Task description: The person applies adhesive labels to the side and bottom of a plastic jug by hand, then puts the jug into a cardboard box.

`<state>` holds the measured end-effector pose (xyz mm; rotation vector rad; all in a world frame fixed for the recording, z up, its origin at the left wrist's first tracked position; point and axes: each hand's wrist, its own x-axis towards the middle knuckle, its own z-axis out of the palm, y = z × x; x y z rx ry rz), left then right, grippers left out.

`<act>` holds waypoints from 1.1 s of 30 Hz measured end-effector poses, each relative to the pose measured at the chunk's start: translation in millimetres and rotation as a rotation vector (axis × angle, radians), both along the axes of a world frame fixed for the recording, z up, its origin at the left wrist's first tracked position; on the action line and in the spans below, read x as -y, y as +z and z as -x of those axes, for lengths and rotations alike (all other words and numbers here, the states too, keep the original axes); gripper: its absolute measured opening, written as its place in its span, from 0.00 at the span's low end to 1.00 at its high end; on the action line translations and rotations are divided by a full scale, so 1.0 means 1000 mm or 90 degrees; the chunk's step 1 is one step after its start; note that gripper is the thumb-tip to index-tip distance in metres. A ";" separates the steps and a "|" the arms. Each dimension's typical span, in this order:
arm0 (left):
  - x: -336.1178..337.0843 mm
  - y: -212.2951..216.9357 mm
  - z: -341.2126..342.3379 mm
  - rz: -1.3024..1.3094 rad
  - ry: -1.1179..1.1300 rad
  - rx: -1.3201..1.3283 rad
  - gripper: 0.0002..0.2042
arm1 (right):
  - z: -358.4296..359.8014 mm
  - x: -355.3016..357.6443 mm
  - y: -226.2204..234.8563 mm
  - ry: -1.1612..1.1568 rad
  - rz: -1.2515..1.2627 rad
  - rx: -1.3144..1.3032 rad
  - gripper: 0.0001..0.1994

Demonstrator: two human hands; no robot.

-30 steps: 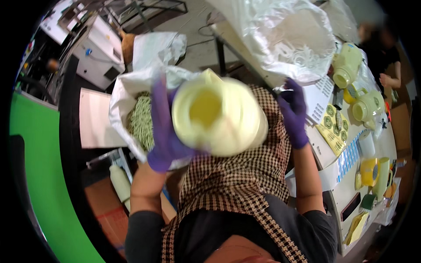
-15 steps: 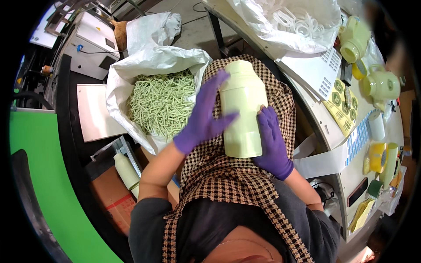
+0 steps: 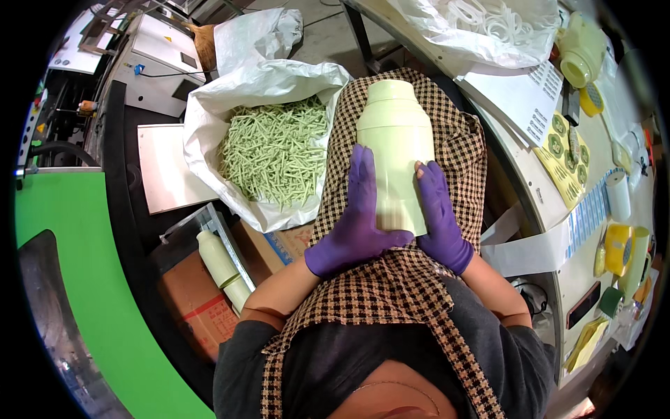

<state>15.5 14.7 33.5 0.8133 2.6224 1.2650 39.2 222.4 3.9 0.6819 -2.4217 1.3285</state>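
Note:
A pale yellow-green flask body (image 3: 398,160), bottle-shaped with a narrower neck, lies on my checked apron in my lap, neck pointing away from me. My left hand (image 3: 359,223), in a purple glove, lies along its left side, with the thumb reaching across its near end. On its right side rests my right hand (image 3: 441,220), also gloved in purple, with long fingers along the wall and a bare fingertip showing. The flask body is held between both palms. Left of my lap stands a white sack (image 3: 202,140) full of small pale green sticks (image 3: 272,153).
The right-hand table (image 3: 516,188) bears a white bag of translucent rings (image 3: 495,21), paper sheets (image 3: 513,98), a sticker sheet (image 3: 562,157), yellow-green jugs (image 3: 581,52) and a phone (image 3: 583,305). At left are a green surface (image 3: 77,279), a cardboard box (image 3: 192,293) and pale bottle-shaped parts (image 3: 216,258).
My left hand has come down from the upper left of the flask body to its lower left side, its thumb now at the near end. The right hand stays alongside.

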 end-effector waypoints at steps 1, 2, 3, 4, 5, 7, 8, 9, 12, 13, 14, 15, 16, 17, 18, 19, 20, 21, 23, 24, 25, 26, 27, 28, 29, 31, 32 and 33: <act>0.003 -0.004 0.003 -0.009 -0.021 -0.008 0.73 | 0.000 -0.004 -0.004 -0.002 -0.003 0.008 0.45; 0.006 -0.007 0.006 -0.018 -0.042 -0.017 0.73 | -0.002 -0.008 -0.006 0.002 -0.005 0.024 0.45; 0.009 -0.007 0.008 -0.028 -0.067 -0.024 0.72 | -0.002 -0.009 -0.005 -0.001 0.015 0.029 0.46; 0.013 -0.006 0.009 -0.039 -0.072 0.001 0.70 | -0.003 -0.009 -0.005 -0.004 0.036 0.035 0.46; 0.017 -0.005 0.009 -0.049 -0.077 0.026 0.69 | -0.005 -0.009 -0.005 -0.008 0.057 0.040 0.46; 0.014 -0.002 0.012 -0.059 -0.070 0.047 0.68 | -0.004 -0.009 -0.005 -0.012 0.073 0.038 0.46; 0.010 -0.001 0.011 -0.056 -0.058 0.049 0.69 | -0.003 -0.009 -0.005 -0.016 0.082 0.033 0.45; 0.004 0.000 0.010 -0.060 -0.046 0.048 0.70 | 0.000 -0.011 -0.005 -0.020 0.084 0.025 0.45; -0.014 -0.006 0.006 0.057 -0.004 -0.156 0.68 | 0.002 -0.013 -0.013 -0.014 -0.001 -0.017 0.42; -0.015 -0.004 0.006 0.080 0.010 -0.160 0.68 | 0.004 -0.012 -0.012 -0.015 -0.001 -0.017 0.43; -0.015 -0.006 0.006 0.102 0.011 -0.159 0.68 | 0.005 -0.013 -0.018 -0.016 -0.015 -0.038 0.44; -0.017 -0.002 0.003 0.104 0.037 -0.097 0.70 | 0.007 -0.014 -0.020 -0.012 -0.029 -0.059 0.46; -0.017 -0.002 0.002 0.103 0.032 -0.080 0.71 | 0.006 -0.016 -0.010 0.019 0.003 -0.055 0.49; -0.017 -0.003 0.001 0.102 0.027 -0.063 0.72 | 0.005 -0.026 -0.008 0.057 -0.009 -0.031 0.50; -0.012 -0.002 -0.001 0.096 0.005 -0.055 0.72 | 0.006 -0.039 0.009 0.122 -0.015 -0.001 0.49; -0.011 0.001 -0.004 0.078 0.008 -0.096 0.68 | 0.005 -0.057 0.030 0.188 -0.022 0.030 0.48; -0.003 0.002 0.003 0.062 0.014 -0.083 0.65 | 0.010 -0.076 0.043 0.231 0.069 0.079 0.41; 0.004 0.006 0.011 0.056 0.019 -0.080 0.61 | 0.006 -0.103 0.045 0.145 0.133 0.123 0.31; 0.016 0.021 0.024 -0.156 0.087 0.084 0.48 | 0.010 -0.150 0.053 -0.140 0.189 0.187 0.20; 0.022 0.022 0.038 -0.136 0.093 -0.034 0.37 | 0.021 -0.177 0.040 -0.366 0.063 0.053 0.16; 0.026 0.024 0.055 -0.119 0.098 -0.090 0.32 | 0.035 -0.207 0.038 -0.452 0.041 0.028 0.13; 0.027 0.024 0.076 -0.110 0.101 -0.120 0.30 | 0.047 -0.229 0.034 -0.516 -0.054 -0.042 0.11; 0.022 0.022 0.097 -0.106 0.105 -0.153 0.28 | 0.057 -0.257 0.020 -0.516 -0.106 -0.045 0.12; 0.013 0.020 0.116 -0.145 0.114 -0.113 0.28 | 0.067 -0.274 0.016 -0.527 -0.281 -0.103 0.14; 0.003 0.018 0.137 -0.185 0.121 -0.075 0.27 | 0.074 -0.285 0.014 -0.534 -0.458 -0.163 0.15; -0.011 0.007 0.174 -0.176 0.086 -0.042 0.25 | 0.081 -0.294 -0.004 -0.547 -0.438 -0.122 0.19; -0.016 -0.001 0.191 -0.125 0.046 -0.051 0.23 | 0.084 -0.299 -0.012 -0.536 -0.386 -0.087 0.19; -0.019 -0.005 0.200 -0.076 0.006 -0.057 0.22 | 0.085 -0.302 -0.015 -0.524 -0.335 -0.051 0.19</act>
